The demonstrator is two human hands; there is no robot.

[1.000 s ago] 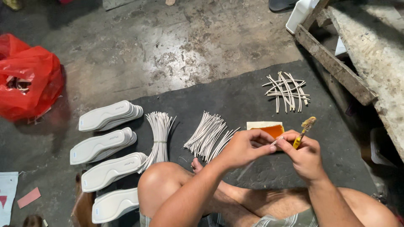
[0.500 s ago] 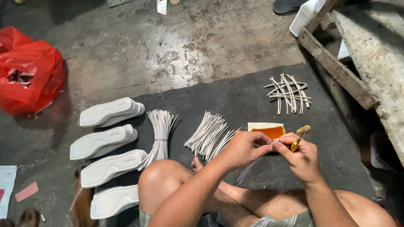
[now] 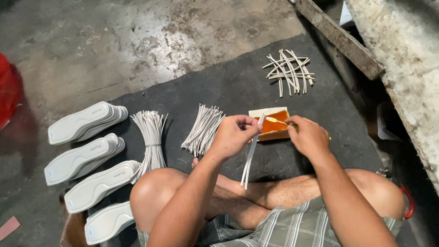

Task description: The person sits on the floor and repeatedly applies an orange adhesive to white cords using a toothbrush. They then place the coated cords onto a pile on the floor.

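My left hand [image 3: 234, 135] pinches a long white strip [image 3: 250, 158] that hangs down toward my crossed legs. In my right hand [image 3: 311, 135] is a small brush [image 3: 275, 120], its tip touching the top of the strip over a flat container of orange glue [image 3: 272, 124]. A loose bundle of white strips [image 3: 202, 129] lies just left of my left hand. Another tied bundle of strips [image 3: 151, 142] lies further left. A crossed pile of strips [image 3: 289, 70] rests at the far side of the black mat [image 3: 238, 87].
Several stacks of white shoe insoles [image 3: 87, 155] line the mat's left edge. A red plastic bag [image 3: 7, 93] sits at far left on the concrete floor [image 3: 137, 41]. A wooden beam [image 3: 340, 39] and a rough concrete slab [image 3: 402, 59] border the right.
The view has shifted down and closer. My right hand lowered the brush from upright to the strip's top over the glue container; my left hand keeps hold of the strip.
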